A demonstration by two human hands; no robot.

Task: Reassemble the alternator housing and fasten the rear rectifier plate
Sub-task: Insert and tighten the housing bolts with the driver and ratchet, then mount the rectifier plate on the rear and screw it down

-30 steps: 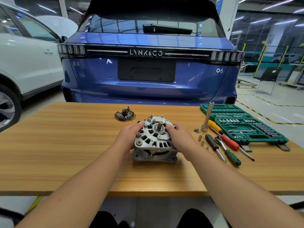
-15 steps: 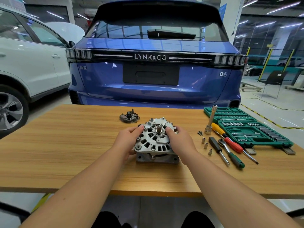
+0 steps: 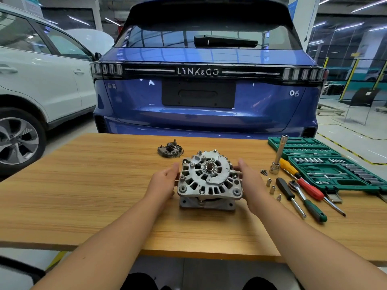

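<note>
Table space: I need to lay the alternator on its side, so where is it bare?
Bare wood lies left of the alternator and left hand, and along the table's near edge. The right is crowded: sockets, screwdrivers, green case. The rectifier plate sits behind.

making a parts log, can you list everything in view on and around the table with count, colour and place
alternator housing: 1, silver-grey, table centre, shaft end up
rectifier plate: 1, dark grey, behind the housing to its left
screws: small cluster, metal, right of the housing
small sockets: 3, silver, in a row right of the housing
extension bar: 1, silver, upright by the case
screwdrivers: 2, one red and yellow, one black
ratchet: 1, green grip
socket case: 1, green, open, table's right end
table: 1, wood
cars: blue car behind the table, white car far left
left hand: open, against housing's left side
right hand: open, against housing's right side
</note>
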